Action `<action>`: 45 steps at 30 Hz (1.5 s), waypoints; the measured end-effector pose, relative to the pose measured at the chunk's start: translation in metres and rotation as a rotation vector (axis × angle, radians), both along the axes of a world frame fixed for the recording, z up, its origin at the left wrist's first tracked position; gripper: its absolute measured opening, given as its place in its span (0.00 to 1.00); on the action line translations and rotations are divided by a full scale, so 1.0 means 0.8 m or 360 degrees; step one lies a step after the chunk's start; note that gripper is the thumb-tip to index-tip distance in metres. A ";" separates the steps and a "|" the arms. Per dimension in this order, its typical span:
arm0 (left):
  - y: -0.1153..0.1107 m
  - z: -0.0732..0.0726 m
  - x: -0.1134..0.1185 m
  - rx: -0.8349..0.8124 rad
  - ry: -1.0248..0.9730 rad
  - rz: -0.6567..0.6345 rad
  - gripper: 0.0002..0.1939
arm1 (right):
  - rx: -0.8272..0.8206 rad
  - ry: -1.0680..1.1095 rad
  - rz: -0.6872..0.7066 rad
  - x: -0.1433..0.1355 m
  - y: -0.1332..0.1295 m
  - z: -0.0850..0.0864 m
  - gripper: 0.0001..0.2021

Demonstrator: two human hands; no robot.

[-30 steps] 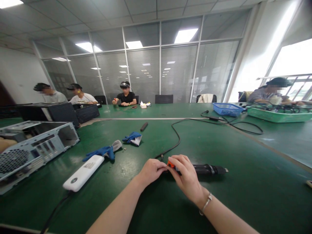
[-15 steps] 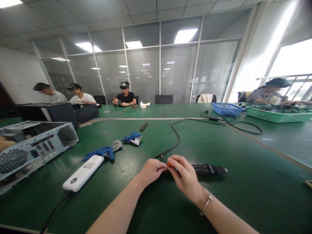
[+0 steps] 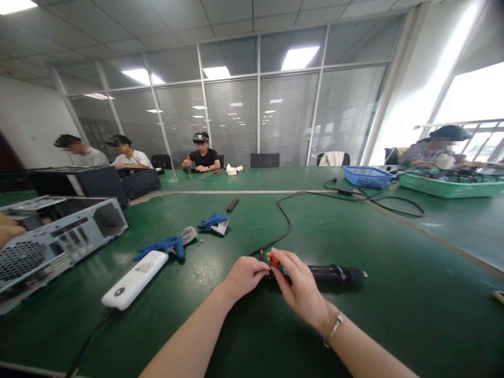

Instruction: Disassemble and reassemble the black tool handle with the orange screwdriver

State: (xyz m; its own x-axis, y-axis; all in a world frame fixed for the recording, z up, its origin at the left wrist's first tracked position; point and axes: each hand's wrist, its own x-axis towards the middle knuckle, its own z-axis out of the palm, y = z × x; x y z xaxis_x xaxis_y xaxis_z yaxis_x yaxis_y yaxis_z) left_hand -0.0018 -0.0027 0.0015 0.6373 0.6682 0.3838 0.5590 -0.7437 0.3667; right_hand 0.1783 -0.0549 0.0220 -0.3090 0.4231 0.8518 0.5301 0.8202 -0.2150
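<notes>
A black electric screwdriver (image 3: 334,273) lies on the green table, its bit end to the right. My left hand (image 3: 244,277) is closed, thumb and finger pinching near the tool's left, cord end. Closed over that same end, my right hand (image 3: 297,278) holds a small orange-handled tool (image 3: 274,259) in its fingers; most of it is hidden, so its exact kind cannot be made out. A black cord (image 3: 285,231) runs away from the left end of the screwdriver. A tiny metal piece (image 3: 261,253) shows just beyond my fingertips.
To the left are a white power unit (image 3: 136,279), blue gloves (image 3: 163,247) and an open computer case (image 3: 63,241) with someone's hand (image 3: 8,228) at it. A dark bar (image 3: 232,205), blue basket (image 3: 368,177) and green basket (image 3: 449,188) lie farther off. Several people sit around.
The orange-handled tool has tilted more upright, and my right fingers have shifted slightly around it. My left hand keeps its place. The hand at the computer case has moved a little.
</notes>
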 end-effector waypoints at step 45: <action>0.002 -0.002 -0.001 -0.0016 -0.0087 -0.0019 0.09 | 0.0112 -0.0003 0.0148 0.003 -0.001 -0.002 0.30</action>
State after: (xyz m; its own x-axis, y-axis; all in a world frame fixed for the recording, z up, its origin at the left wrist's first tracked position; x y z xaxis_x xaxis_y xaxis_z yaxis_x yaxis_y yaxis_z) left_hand -0.0022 -0.0010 -0.0004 0.6233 0.6649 0.4115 0.5292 -0.7462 0.4040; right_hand 0.1803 -0.0557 0.0201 -0.3456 0.3319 0.8777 0.4516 0.8788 -0.1545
